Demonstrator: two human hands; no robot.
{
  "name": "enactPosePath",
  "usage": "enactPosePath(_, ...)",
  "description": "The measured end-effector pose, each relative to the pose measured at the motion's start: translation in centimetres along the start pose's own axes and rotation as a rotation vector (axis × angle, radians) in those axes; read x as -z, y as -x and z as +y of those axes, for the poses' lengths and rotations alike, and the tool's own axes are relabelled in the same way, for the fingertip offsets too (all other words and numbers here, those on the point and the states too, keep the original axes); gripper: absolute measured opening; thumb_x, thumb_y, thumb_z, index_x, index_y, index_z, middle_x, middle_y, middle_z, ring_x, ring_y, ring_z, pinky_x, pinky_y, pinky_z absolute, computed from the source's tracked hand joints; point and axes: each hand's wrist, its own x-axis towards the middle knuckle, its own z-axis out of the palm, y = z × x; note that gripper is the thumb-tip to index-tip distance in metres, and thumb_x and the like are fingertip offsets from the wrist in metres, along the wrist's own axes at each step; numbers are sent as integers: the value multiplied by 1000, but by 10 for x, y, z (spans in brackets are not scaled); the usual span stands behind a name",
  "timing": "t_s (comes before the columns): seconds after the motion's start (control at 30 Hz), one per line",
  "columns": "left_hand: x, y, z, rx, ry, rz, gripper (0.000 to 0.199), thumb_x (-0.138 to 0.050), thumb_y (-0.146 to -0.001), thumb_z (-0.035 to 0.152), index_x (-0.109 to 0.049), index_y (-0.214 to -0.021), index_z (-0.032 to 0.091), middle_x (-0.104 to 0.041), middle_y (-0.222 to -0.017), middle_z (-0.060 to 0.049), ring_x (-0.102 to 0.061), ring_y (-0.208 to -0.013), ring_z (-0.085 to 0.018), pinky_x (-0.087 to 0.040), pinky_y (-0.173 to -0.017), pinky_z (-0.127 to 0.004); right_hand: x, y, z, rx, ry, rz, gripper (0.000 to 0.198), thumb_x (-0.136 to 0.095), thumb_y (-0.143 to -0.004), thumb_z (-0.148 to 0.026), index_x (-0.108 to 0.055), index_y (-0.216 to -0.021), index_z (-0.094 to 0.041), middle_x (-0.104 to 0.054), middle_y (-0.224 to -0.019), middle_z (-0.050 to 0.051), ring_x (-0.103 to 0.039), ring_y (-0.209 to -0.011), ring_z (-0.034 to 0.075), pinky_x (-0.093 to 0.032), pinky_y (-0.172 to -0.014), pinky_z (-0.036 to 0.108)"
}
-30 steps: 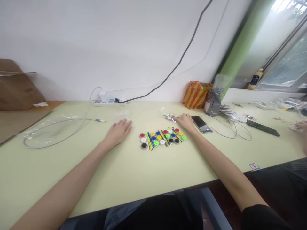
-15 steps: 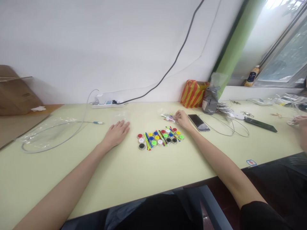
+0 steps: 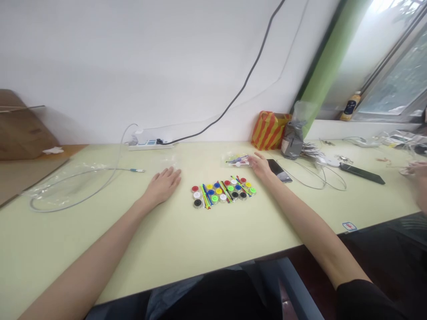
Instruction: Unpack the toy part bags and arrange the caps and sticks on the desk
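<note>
My left hand [image 3: 163, 186] lies flat on the table, palm down with the fingers stretched out, and holds nothing. A clear plastic bag [image 3: 237, 161] with several thin coloured sticks in it lies behind the rows of discs. At the bag's right edge, my right hand [image 3: 260, 166] grips it with the fingertips, partly hidden. Between the hands, several round capped pieces [image 3: 218, 191] in red, white, black, yellow, blue and green stand in groups. Bundles of thin coloured sticks [image 3: 206, 197] separate the groups.
A phone [image 3: 279, 171] lies partly behind my right hand. Farther back are a striped bag [image 3: 268, 131], a grey pouch [image 3: 292, 140] and a power strip [image 3: 147, 146]. A cable [image 3: 83, 208] loops at left near a cardboard box [image 3: 25, 129]. Another person's hand [image 3: 416, 171] is at far right.
My right hand has shifted slightly right and turned, now covering part of the phone. The plastic bag has moved a little and shows more of its sticks. My left hand stays put.
</note>
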Motion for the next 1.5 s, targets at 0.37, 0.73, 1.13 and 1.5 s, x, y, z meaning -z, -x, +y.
enactPosePath(0.37,1,1,2,-11,-9,1,61,-18,-107,48,-37,-159,23,-29,-167,-11,-28,-154,-31,-26,-124,-52,-13,17,-18,159,284,-54,69,-77,-76,-21,-55,-141,-14,-80,-91,9,-74,-77,19,-62,-69,28)
enactPosePath(0.73,1,2,4,-18,1,9,60,-19,-107,47,-38,-158,23,-31,-167,-11,-28,-154,-31,-27,-123,-52,-45,52,-45,534,288,-219,68,-71,-85,-54,-57,-146,-28,-76,-117,6,-76,-99,24,-63,-87,41)
enactPosePath(1.13,3,3,6,-21,-10,5,61,-18,-107,48,-37,-159,22,-30,-167,-12,-29,-154,-31,-26,-123,-53,-27,33,-60,690,222,33,65,-63,-93,-48,-48,-152,-25,-73,-121,12,-73,-108,26,-59,-95,51)
enactPosePath(1.5,3,3,6,-17,9,7,59,-21,-106,47,-39,-158,23,-31,-167,-11,-29,-154,-31,-26,-123,-52,20,-16,-52,578,-12,357,68,-63,-88,-38,-45,-147,-9,-67,-130,20,-71,-115,27,-57,-100,51)
